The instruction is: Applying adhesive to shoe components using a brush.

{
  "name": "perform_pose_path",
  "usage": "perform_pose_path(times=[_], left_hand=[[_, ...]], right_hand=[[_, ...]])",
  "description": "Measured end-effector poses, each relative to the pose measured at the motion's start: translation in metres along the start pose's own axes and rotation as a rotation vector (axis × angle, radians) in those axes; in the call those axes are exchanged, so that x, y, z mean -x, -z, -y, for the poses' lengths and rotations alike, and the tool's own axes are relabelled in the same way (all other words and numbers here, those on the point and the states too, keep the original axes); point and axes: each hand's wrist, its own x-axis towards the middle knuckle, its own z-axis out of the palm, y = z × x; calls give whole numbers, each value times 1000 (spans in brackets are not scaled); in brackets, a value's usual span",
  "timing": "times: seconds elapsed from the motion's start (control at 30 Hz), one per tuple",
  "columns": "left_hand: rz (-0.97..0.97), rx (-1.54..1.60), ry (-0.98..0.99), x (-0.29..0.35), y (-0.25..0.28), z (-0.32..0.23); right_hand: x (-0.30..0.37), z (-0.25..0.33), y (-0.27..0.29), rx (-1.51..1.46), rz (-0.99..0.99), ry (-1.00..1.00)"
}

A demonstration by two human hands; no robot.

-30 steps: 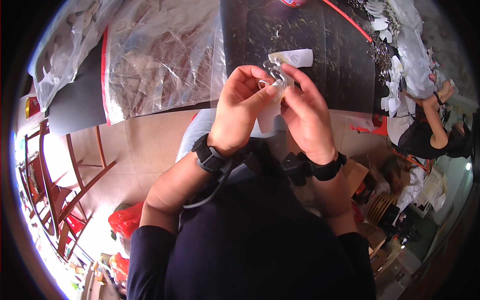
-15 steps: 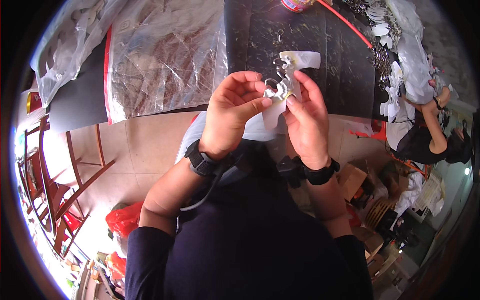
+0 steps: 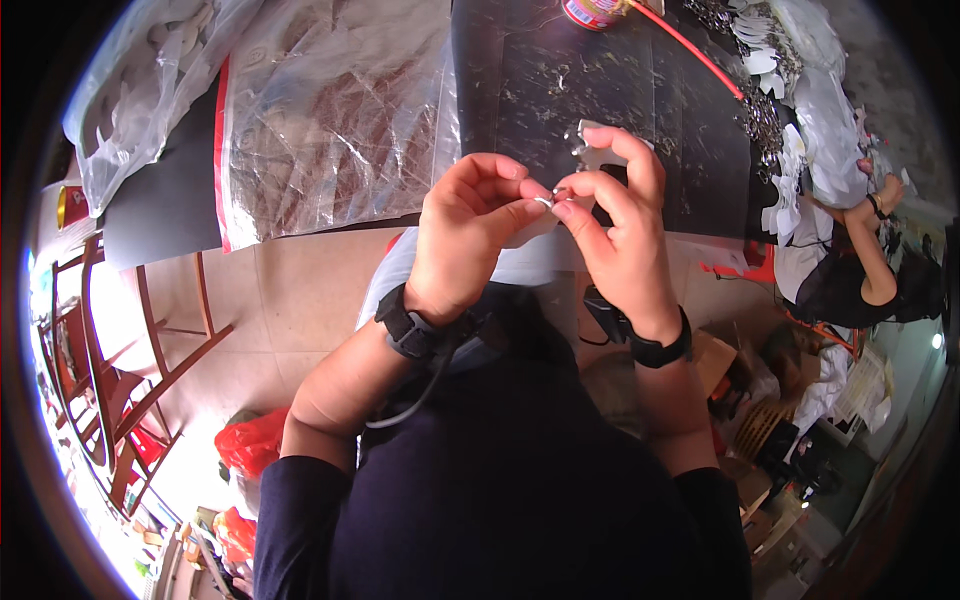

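Observation:
Both hands meet over the near edge of the dark table. My left hand (image 3: pixel 465 225) pinches a small silvery-white curved piece (image 3: pixel 543 201) between thumb and forefinger. Opposite it, the thumb and forefinger of my right hand (image 3: pixel 630 225) close on the same small piece, whose exact kind I cannot make out. Behind my right fingers is a white strip (image 3: pixel 596 156) with shiny metal bits near its upper end. Most of that strip is hidden by my hands.
Clear plastic sheeting (image 3: pixel 335 120) covers the table's left part. At the back stands a tin (image 3: pixel 592 12) beside a red rod (image 3: pixel 685 45). Metal pieces (image 3: pixel 760 125) and white cut-outs (image 3: pixel 785 185) lie at right, near another person's arm (image 3: pixel 872 240). Wooden chairs (image 3: pixel 100 370) stand at left.
My right hand has shifted from the white strip's side to pinch by my left fingertips. The strip, plainly visible before, is now mostly covered by my fingers.

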Motion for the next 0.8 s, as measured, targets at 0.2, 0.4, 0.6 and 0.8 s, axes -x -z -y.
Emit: perform_pose_path(times=[0.2,0.4,0.6,0.8], left_hand=[[346,157,352,-16,17,-11],[249,56,123,-16,12,-7],[231,-38,30,-6,7,-14],[113,-44,-7,-5,3,-10]], right_hand=[[-9,-10,14,-622,387,-271],[-8,-14,7,-557,251,-250],[-8,-6,2,-297,108,-171],[-8,-2,-1,-442,137,-177]])
